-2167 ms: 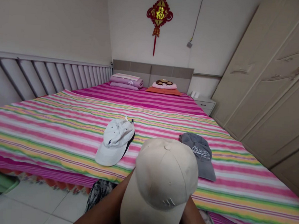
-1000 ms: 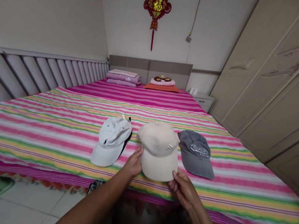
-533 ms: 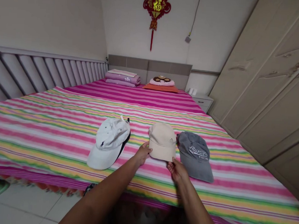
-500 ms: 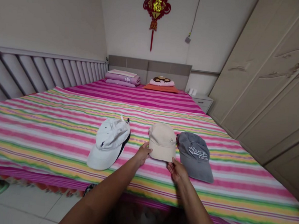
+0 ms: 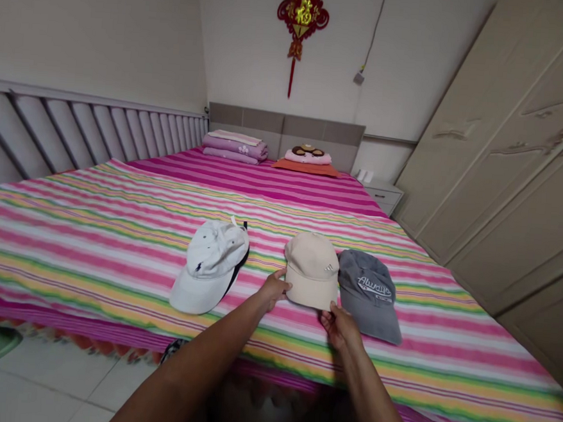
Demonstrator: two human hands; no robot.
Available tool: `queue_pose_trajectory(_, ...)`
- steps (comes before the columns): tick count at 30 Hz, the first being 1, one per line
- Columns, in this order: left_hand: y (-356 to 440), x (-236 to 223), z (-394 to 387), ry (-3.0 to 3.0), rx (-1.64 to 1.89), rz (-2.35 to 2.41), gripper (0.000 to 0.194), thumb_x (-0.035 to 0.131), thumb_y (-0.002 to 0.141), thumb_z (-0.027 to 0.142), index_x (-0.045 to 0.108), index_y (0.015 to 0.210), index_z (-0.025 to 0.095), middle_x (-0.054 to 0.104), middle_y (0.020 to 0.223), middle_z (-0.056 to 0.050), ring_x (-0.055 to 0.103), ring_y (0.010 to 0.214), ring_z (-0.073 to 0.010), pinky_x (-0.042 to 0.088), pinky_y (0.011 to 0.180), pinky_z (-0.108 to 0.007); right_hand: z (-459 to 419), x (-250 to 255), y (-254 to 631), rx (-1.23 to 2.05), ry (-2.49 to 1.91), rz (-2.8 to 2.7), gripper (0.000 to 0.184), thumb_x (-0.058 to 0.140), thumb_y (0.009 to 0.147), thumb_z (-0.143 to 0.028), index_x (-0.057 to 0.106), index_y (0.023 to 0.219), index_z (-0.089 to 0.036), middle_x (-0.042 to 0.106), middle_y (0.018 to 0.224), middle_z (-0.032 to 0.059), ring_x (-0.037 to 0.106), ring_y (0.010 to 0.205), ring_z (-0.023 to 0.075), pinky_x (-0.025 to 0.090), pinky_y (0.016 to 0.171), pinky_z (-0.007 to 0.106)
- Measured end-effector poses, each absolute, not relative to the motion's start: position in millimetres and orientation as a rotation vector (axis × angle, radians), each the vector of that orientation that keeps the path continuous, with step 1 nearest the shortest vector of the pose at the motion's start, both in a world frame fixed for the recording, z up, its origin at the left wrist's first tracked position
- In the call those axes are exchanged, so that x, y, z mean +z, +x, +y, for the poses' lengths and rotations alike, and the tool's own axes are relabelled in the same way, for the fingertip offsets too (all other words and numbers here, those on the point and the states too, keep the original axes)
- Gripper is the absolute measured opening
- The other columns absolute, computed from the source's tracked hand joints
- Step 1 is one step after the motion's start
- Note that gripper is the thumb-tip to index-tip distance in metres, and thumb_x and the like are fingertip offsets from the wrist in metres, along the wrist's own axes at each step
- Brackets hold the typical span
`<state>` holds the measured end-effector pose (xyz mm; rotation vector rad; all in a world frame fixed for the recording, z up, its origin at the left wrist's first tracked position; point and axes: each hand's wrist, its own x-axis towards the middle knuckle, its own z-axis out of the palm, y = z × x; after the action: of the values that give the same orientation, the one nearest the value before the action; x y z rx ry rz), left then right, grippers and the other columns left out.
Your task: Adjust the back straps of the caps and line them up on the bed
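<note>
Between my two hands is a beige baseball cap, its brim toward me. My left hand pinches the left side of the brim, thumb on top. At the brim's front right corner, my right hand grips the edge between thumb and fingers. To the right, a grey baseball cap with white "Always" lettering lies close beside the beige one. A white baseball cap with a small dark logo rests to the left, apart from my hands, its brim pointing front left.
The caps are on a striped bedspread. Folded purple bedding and an orange pillow are by the headboard. A slatted rail runs along the left, a wardrobe along the right, beyond a nightstand.
The beige cap has shifted slightly right and toward me with both hands on it, now nearer the grey cap. The camera view has turned a little; the other caps stay put.
</note>
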<state>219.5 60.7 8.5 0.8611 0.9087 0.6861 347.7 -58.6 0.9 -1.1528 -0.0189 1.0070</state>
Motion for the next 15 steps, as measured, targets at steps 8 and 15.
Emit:
queue_pose_trajectory(8,223.2,2.5,57.3,0.936,0.636,0.985,0.068,0.058,0.055,-0.001,0.047,0.121,0.014,0.064,0.077,-0.006,0.058,0.068,-0.0193,0.048,0.064,-0.034,-67.0,-3.4,347.0,0.996,-1.183,0.019,0.020,0.067,0.068,-0.014,0.047,0.062,-0.016,0.055,0.039,-0.0044,0.054,0.035,0.0089,0.051,0.039,0.017)
queue_pose_trajectory(15,219.5,9.5,51.0,1.079,0.607,1.069,0.056,0.060,0.055,0.003,0.056,0.110,0.013,0.061,0.058,-0.001,0.054,0.048,-0.0152,0.046,0.054,-0.030,-71.4,-5.3,341.4,0.935,-1.166,0.036,0.018,0.061,0.066,-0.006,0.047,0.067,-0.017,0.055,0.041,-0.0072,0.052,0.035,0.0065,0.051,0.041,0.015)
